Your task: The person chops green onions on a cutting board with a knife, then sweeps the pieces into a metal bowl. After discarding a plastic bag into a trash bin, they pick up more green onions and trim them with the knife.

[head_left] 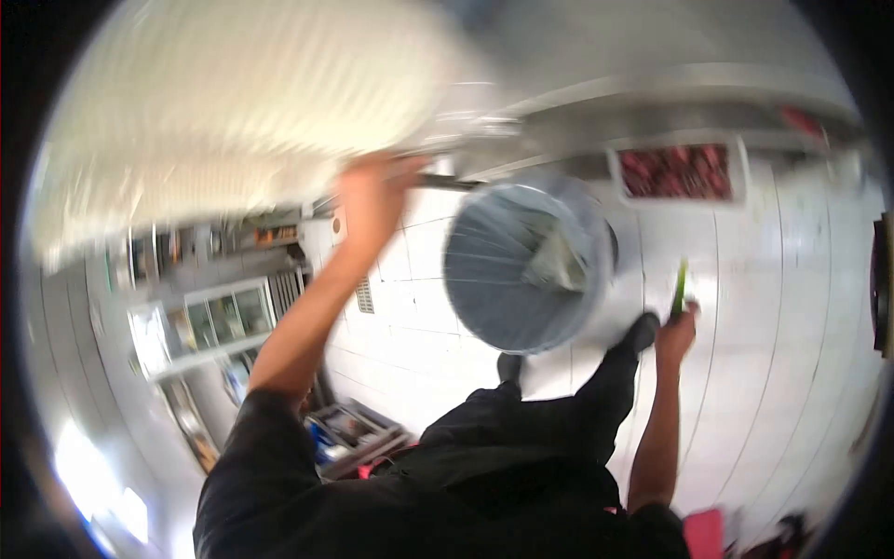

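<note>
Close in front of me at the upper left looms a large cream-coloured, ribbed thing (251,102), blurred, with a crinkled, plastic-like left edge. My left hand (372,200) is raised at its lower right border, overlapping it in this view; motion smears the fingers, so I cannot tell how they are set. Low at my right side, my right hand (677,331) is closed around a slim, pointed green thing (681,284), tip upward. Between the hands stands a round grey bin (480,270) with a clear liner and some pale, crumpled material (557,263) inside.
A white crate of dark red pieces (740,172) sits beyond the bin on the right, by a metal counter (652,88). White tiles (745,279) cover the floor. Behind my left arm are a glass-fronted cabinet (228,321) and a container of mixed items (363,447).
</note>
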### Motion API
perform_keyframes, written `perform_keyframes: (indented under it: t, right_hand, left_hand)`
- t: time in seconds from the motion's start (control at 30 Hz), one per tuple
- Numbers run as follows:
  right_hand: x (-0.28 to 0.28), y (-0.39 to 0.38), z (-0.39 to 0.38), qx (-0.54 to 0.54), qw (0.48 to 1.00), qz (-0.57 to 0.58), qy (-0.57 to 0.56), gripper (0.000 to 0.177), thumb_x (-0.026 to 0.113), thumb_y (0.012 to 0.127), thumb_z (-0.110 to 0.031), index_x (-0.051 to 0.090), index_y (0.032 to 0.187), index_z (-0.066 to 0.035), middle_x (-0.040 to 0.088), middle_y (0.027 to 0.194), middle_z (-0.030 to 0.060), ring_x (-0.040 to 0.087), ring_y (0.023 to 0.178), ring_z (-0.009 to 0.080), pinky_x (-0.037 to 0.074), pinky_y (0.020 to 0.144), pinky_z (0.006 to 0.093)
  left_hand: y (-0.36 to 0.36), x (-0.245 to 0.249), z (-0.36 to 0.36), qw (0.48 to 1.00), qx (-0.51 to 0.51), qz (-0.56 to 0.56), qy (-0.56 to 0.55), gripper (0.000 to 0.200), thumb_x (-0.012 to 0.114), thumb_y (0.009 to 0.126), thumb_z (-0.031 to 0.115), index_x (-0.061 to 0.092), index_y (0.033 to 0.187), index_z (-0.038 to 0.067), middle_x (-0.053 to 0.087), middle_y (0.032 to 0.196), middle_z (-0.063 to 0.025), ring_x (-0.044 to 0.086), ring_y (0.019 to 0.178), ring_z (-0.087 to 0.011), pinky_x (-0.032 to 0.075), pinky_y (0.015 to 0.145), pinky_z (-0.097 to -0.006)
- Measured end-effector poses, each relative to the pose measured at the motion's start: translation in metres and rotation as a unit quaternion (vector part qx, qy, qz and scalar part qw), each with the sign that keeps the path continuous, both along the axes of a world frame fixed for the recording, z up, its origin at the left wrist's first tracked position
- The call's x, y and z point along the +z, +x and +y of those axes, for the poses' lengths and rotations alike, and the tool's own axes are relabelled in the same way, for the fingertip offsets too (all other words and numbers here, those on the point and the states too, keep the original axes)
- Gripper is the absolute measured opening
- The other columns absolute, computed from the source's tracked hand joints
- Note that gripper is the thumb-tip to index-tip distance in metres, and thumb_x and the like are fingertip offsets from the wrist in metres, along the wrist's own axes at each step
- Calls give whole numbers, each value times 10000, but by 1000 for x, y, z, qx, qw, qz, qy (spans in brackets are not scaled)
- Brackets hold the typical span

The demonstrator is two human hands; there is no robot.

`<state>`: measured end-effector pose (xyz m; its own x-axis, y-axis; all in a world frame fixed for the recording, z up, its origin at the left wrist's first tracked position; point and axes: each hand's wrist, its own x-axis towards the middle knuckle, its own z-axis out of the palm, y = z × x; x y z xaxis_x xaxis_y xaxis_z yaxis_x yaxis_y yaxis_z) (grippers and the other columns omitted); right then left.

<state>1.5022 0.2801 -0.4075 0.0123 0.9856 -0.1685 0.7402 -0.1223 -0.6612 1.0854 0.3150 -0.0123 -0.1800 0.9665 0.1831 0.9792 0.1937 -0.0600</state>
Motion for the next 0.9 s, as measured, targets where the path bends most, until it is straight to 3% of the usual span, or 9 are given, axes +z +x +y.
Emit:
perform_keyframes:
  t: [0.07, 0.13, 0.2, 0.27, 0.33, 0.47, 0.6, 0.7, 0.9]
  right_hand:
    - [86, -17, -23, -6, 999, 27, -44, 721, 591, 774, 42, 368, 1452, -59, 648, 762, 183, 654, 725, 399, 498, 665, 485]
    - [128, -24, -55, 45, 997, -35, -45, 503, 628, 858, -19, 530, 1352, -25, 695, 838, 190, 684, 757, 370, 516, 690, 457]
    - [164, -39, -92, 108, 992, 29, 62, 323, 640, 892, -35, 633, 1209, 29, 706, 853, 140, 666, 721, 264, 517, 670, 400]
    - [223, -102, -124, 95, 990, 108, -2, 277, 621, 915, -32, 657, 1182, 33, 716, 892, 163, 673, 776, 237, 530, 738, 378]
    - [303, -170, -171, 98, 980, 162, -62, 233, 600, 953, -29, 662, 1160, 56, 713, 936, 123, 629, 834, 160, 525, 783, 334]
    - [365, -353, -263, 321, 926, 198, 14, 205, 657, 924, -46, 693, 1114, 22, 719, 939, 142, 661, 803, 201, 523, 746, 340]
    - [448, -509, -348, 515, 829, 217, -18, 189, 666, 876, -36, 695, 1060, -7, 665, 879, 189, 649, 748, 363, 506, 677, 412]
    - [465, -575, -394, 577, 774, 261, 12, 152, 667, 867, -35, 685, 1012, 8, 665, 879, 175, 640, 750, 372, 497, 667, 430]
    - [489, -648, -412, 552, 793, 258, 11, 236, 688, 863, -42, 698, 1097, -14, 695, 949, 163, 684, 836, 322, 534, 750, 376]
  left_hand:
    - [-12, -14, -9, 997, -5, -71, 7, 282, 694, 794, 36, 723, 1074, 20, 675, 1039, -197, 641, 863, -352, 508, 723, -470]
    - [-15, -10, -39, 970, -118, -170, 130, 414, 698, 844, 68, 605, 1235, -29, 591, 1265, -219, 611, 1123, -386, 494, 1006, -466]
    - [-9, 4, -110, 955, -74, -245, 149, 427, 723, 869, 159, 618, 1243, -19, 588, 1287, -223, 525, 1256, -419, 441, 1071, -463]
    - [-23, -4, -205, 922, -64, -353, 145, 475, 733, 891, 252, 614, 1277, 2, 588, 1295, -226, 542, 1238, -422, 451, 1060, -448]
    - [-40, 18, -303, 828, 59, -553, 77, 572, 755, 871, 361, 618, 1291, -2, 564, 1363, -230, 524, 1275, -411, 440, 1064, -463]
    - [-96, 17, -463, 699, 240, -658, 144, 725, 778, 859, 465, 560, 1348, -23, 623, 1287, -229, 610, 1184, -331, 493, 993, -415]
    - [-166, 41, -524, 603, 317, -677, 280, 763, 775, 878, 437, 494, 1399, -45, 636, 1257, -210, 604, 1186, -278, 479, 1012, -375]
    - [-220, 87, -551, 524, 336, -719, 311, 690, 727, 933, 393, 488, 1378, -76, 630, 1241, -194, 584, 1204, -238, 463, 1025, -342]
    - [-310, 87, -542, 433, 289, -784, 338, 374, 590, 1031, 303, 575, 1183, -39, 665, 1048, -126, 626, 978, -175, 507, 886, -322]
